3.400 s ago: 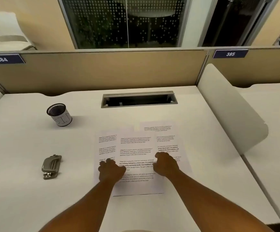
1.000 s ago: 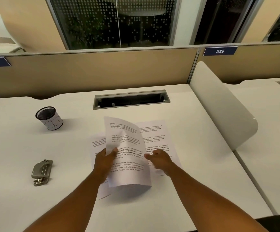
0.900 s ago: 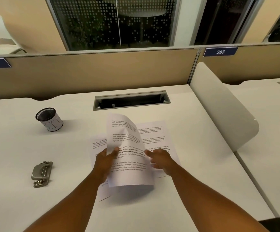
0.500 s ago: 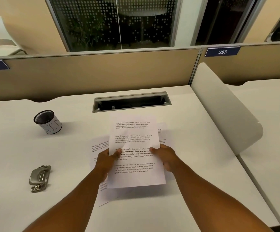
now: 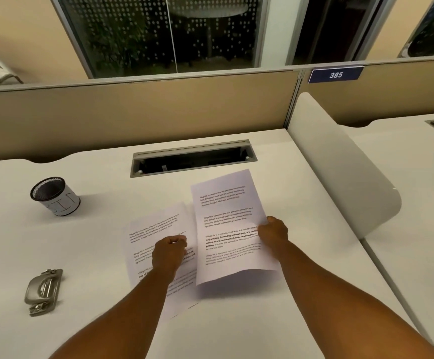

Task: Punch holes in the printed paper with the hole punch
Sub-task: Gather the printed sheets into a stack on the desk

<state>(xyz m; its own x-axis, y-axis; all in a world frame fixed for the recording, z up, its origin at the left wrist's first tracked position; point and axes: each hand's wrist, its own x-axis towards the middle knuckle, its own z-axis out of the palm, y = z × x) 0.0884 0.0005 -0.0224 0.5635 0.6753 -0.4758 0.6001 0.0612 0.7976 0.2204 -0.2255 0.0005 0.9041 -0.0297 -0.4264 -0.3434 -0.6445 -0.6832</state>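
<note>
head view. i take the cable slot (image 5: 193, 158) in the white desk (image 5: 236, 325) as my landmark. right hand (image 5: 272, 233), nearer to me than the slot and a little to its right, pinches the right edge of one printed sheet (image 5: 230, 226); that sheet is lifted off the desk, its shadow showing under its near edge. left hand (image 5: 170, 252), nearer than the slot and roughly below its middle, has its fingers curled and rests on a second printed sheet (image 5: 153, 237) lying flat on the desk; whether it pinches that paper i cannot tell. hole punch (image 5: 43, 291) lies flat well to the left of the slot and near me, apart from both hands. mesh cup (image 5: 55, 196) stands left of the slot, beyond the punch.
</note>
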